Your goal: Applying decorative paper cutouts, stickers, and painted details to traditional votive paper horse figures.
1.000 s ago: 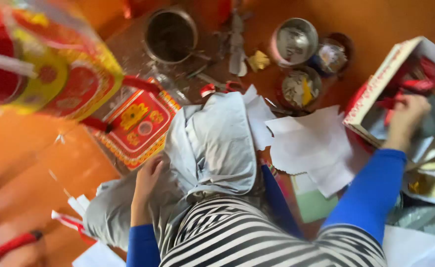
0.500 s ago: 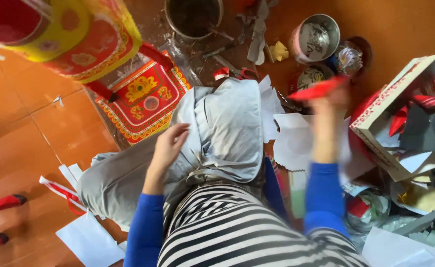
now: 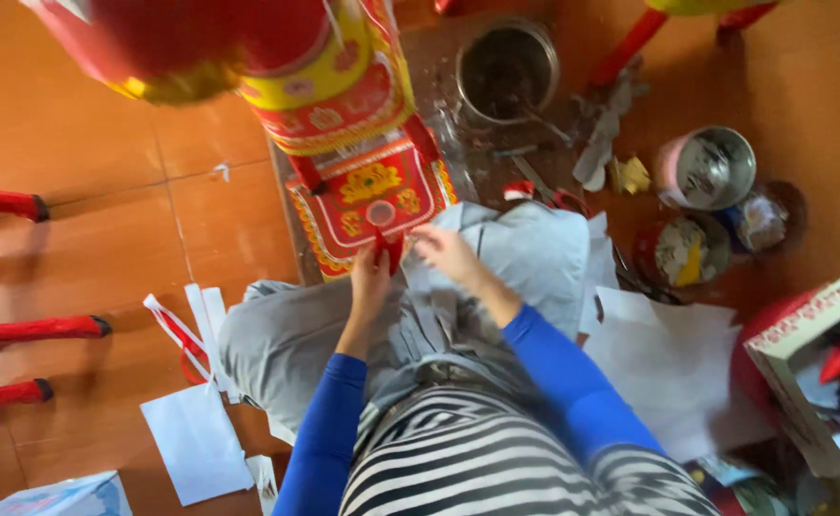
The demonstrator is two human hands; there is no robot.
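I sit on the orange tile floor with grey trousers [image 3: 286,334] stretched out. My left hand [image 3: 370,279] and my right hand [image 3: 446,252] meet over my knee. Together they pinch a small red paper piece [image 3: 387,250] at the lower edge of a red and gold decorated panel [image 3: 372,191]. That panel lies on the floor under a large red and yellow paper structure [image 3: 277,57] that fills the top of the view. Both sleeves are blue.
A dark metal pot [image 3: 508,69] and open tins [image 3: 705,167] stand at the far right. White paper sheets [image 3: 668,363] lie right of my leg, others [image 3: 195,440] at the left. An open cardboard box [image 3: 802,354] with red pieces is at right. Red rods [image 3: 28,330] stick in from the left.
My right hand left the box at the right with a red piece and carried it to the decorated panel. My left hand rose from my thigh to join it. The view shifted left.
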